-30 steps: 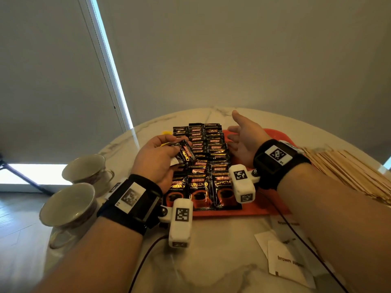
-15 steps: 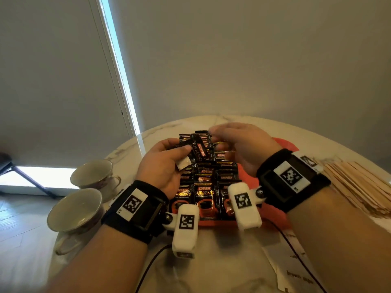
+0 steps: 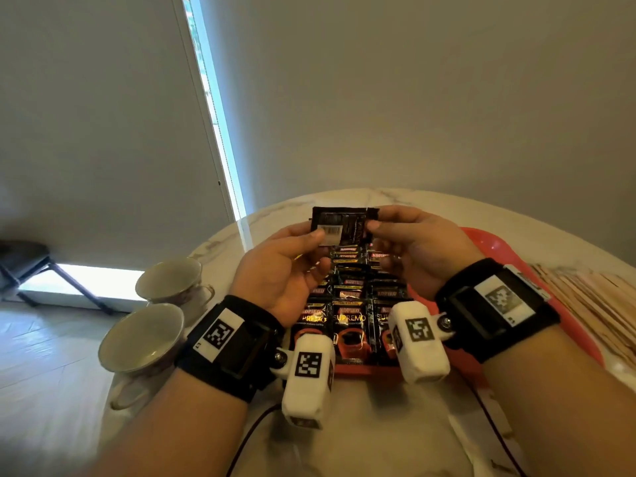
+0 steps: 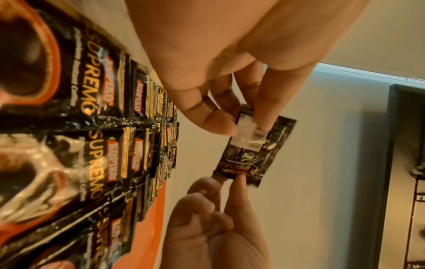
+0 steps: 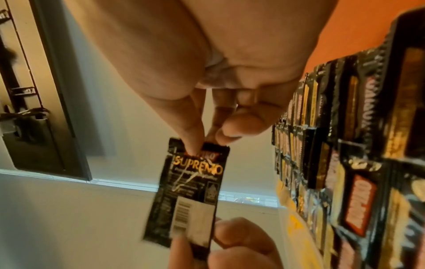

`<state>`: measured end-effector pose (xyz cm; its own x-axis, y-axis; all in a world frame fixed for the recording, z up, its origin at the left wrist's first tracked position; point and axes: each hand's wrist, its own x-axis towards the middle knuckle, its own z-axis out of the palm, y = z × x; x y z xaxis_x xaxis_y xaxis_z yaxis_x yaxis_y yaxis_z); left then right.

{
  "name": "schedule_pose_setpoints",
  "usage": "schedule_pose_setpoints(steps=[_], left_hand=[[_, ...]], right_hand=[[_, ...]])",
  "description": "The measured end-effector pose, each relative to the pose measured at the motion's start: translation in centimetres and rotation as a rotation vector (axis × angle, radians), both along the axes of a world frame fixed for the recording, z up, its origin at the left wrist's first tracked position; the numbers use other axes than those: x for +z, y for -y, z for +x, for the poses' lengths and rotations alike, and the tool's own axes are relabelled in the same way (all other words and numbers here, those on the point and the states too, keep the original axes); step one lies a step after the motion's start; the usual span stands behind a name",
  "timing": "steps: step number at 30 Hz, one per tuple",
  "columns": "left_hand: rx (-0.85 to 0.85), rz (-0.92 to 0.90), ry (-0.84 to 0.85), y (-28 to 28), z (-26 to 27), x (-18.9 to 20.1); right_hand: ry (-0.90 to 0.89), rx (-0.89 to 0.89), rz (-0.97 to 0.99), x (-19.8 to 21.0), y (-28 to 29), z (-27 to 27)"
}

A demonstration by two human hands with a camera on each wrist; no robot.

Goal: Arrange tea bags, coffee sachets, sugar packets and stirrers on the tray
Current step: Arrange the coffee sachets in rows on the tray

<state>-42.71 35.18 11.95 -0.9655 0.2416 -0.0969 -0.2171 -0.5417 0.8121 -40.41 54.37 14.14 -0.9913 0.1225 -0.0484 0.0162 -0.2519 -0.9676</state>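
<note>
A black coffee sachet (image 3: 344, 226) (image 4: 253, 147) (image 5: 188, 189) is held up above the far end of the red tray (image 3: 495, 249), its barcode side facing me. My left hand (image 3: 292, 266) pinches its left end by the white barcode patch. My right hand (image 3: 416, 246) pinches its right end between thumb and forefinger. Below them, rows of black coffee sachets (image 3: 347, 304) (image 4: 96, 127) (image 5: 345, 163) lie overlapping on the tray. Wooden stirrers (image 3: 592, 297) are piled on the table to the right of the tray.
Two white teacups (image 3: 144, 335) (image 3: 172, 278) stand at the table's left edge. White paper packets (image 3: 481, 445) lie on the marble table (image 3: 361, 438) at the front right. Cables run from both wrist cameras toward me. A grey wall rises behind the table.
The left hand lifted one sachet off the tray. The right hand, open a second ago, came across and pinched its other end. Both hands raised it and turned it barcode side toward me.
</note>
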Motion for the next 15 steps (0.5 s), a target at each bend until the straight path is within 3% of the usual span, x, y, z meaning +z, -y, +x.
schedule_pose_setpoints(steps=[4, 11, 15], left_hand=[[-0.11, 0.033, 0.064, 0.3, 0.1, -0.1], [-0.087, -0.259, -0.045, -0.1, 0.1, -0.8], [-0.067, -0.394, -0.074, -0.6, 1.0, -0.4]], right_hand=[[-0.058, 0.02, 0.085, -0.5, -0.1, -0.2], [0.019, 0.054, 0.059, -0.6, -0.4, -0.6], [-0.068, 0.045, 0.299, -0.3, -0.8, -0.5]])
